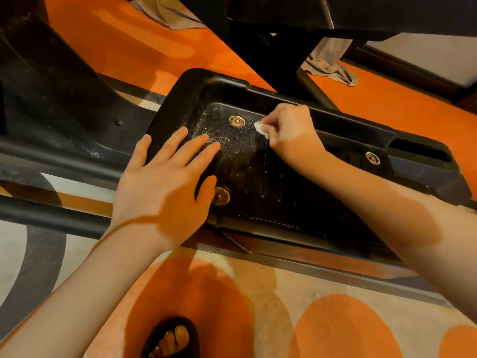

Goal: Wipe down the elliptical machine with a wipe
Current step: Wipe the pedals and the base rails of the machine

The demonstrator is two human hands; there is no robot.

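Left hand [167,174] spread flat on the near end of the black elliptical pedal [258,177], fingers straight. Right hand [289,130] curled, pinching a small white wipe [260,129] against the dusty pedal tread near its far edge, just beside a brass bolt [237,121].

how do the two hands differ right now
The left hand lies flat with fingers spread on the pedal, holding nothing; the right hand is curled, pinching a small white wipe. The left sits at the pedal's near-left edge, the right farther back. Both touch the pedal.
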